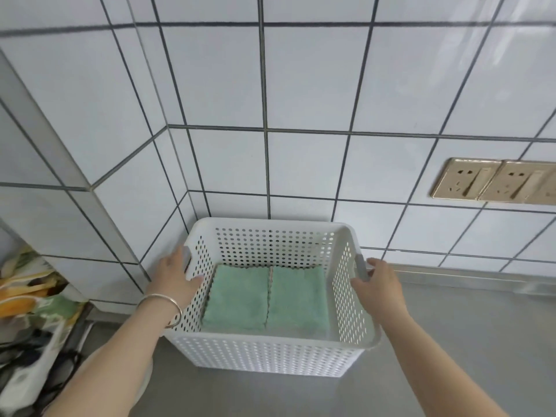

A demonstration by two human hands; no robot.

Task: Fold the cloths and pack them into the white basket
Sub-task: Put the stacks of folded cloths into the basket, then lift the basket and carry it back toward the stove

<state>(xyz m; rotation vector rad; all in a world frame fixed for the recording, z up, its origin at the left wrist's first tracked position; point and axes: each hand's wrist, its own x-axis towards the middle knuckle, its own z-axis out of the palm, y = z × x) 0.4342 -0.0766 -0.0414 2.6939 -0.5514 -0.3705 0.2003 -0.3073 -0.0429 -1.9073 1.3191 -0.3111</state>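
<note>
Nearest the camera, two bare forearms rise from the lower corners of the frame toward the white basket [270, 350], which sits on the grey counter [466, 341] at lower centre, close to the tiled corner. The left hand [174, 278] (a thin bracelet [164, 305] on its wrist) lies flat against the basket's left wall with fingers fairly straight, the thumb hooked over the rim. The right hand [379, 284] meets the right rim at the handle slot, fingers curled around the grey grip, as far as the view shows. Inside, two folded green cloths [264, 299] lie side by side on the floor of the basket, edges touching, flat and neat. Packing looks finished, so the step in hand is probably shifting or settling the basket. To do it well, both hands should take the handles evenly and keep the basket level, so the cloths stay squared and do not slide together. Further off, at the frame's right, two gold wall sockets [493, 182] sit on the tiles, well clear of the basket.
</note>
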